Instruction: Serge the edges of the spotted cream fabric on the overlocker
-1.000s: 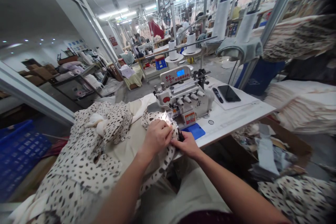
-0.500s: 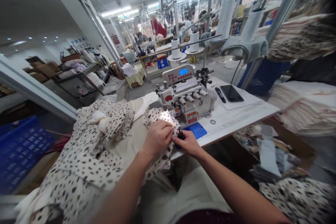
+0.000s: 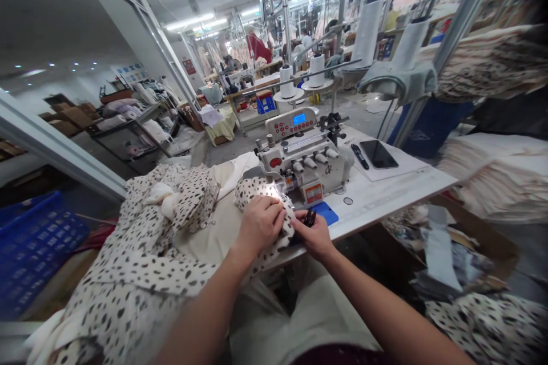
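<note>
Cream fabric with black spots [image 3: 252, 187] lies bunched at the lit needle area of a white overlock sewing machine [image 3: 306, 154]. My left hand [image 3: 262, 221] is closed on this fabric, fingers bent and pressed together just in front of the presser foot. To its right, my right hand [image 3: 314, 235] pinches the fabric's edge between thumb and finger. Dark thread snips [image 3: 310, 217] sit in that same hand, their tips pointing up past the fingers. The fabric under both hands is partly hidden.
A large spotted fabric heap [image 3: 145, 239] covers the table's left side. A blue plate [image 3: 327, 214] lies before the machine. A phone [image 3: 378, 154] and a black marker [image 3: 359, 156] rest at right. A blue basket [image 3: 38, 245] stands left, a scrap box [image 3: 483, 245] lower right.
My right hand has shifted slightly right, and the snips have turned from beside the fabric to point upward, away from it. My left hand stays nearly in place on the fabric.
</note>
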The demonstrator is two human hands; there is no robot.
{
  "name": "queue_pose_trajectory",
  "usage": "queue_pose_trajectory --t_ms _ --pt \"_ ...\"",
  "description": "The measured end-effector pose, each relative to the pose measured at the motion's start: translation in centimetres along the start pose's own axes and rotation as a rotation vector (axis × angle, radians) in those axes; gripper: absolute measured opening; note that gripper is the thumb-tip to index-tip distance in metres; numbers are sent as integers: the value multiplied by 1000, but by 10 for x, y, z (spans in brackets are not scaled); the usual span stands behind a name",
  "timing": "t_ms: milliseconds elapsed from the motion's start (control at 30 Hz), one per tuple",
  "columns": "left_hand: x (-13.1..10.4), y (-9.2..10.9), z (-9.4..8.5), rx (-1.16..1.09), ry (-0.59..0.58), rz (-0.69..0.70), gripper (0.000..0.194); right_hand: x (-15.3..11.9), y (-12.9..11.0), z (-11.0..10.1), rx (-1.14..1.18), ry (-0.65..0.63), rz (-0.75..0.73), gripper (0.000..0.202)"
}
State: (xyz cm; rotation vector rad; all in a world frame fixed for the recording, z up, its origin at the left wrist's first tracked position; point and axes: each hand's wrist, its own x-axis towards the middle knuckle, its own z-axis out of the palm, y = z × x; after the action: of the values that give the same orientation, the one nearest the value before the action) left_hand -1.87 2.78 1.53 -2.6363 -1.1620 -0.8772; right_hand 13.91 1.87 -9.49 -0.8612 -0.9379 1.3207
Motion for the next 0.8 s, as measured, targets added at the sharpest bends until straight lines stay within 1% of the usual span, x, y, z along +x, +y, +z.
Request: queue_pose_trajectory --t_ms 133,233,300,367,400,467,533,600,667,700,733,800 --pt "0 1 0 29 -4 -27 16 0 1 1 43 39 15 40" --pt "-7 7 -6 40 -16 -41 20 0 2 0 86 49 50 41" --pt "-22 9 -12 40 9 -75 23 -1 1 -2 113 18 62 44" --pt "-46 9 -21 55 39 -139 22 -1 0 -5 137 -36 67 46" --pt "-61 6 -26 72 33 -180 20 -1 0 -6 143 -69 70 47" --pt "-95 -2 -35 143 -38 -280 18 -1 -2 -10 137 -130 74 45" --pt "-126 -13 -43 238 -182 -406 25 -1 -4 -12 117 -193 81 43" --pt "-149 -22 -51 301 -349 -551 29 -2 -6 -14 99 -249 90 42" --pt "-159 -24 -57 270 -483 -649 23 -2 -8 -14 82 -290 103 41" --pt "-161 -22 -59 228 -526 -676 18 -3 -8 -14 69 -306 107 40" --pt "-160 -18 -59 182 -552 -695 15 -3 -9 -14 55 -319 111 40" --pt "-156 -1 -53 88 -552 -705 18 -3 -8 -13 36 -332 119 40"
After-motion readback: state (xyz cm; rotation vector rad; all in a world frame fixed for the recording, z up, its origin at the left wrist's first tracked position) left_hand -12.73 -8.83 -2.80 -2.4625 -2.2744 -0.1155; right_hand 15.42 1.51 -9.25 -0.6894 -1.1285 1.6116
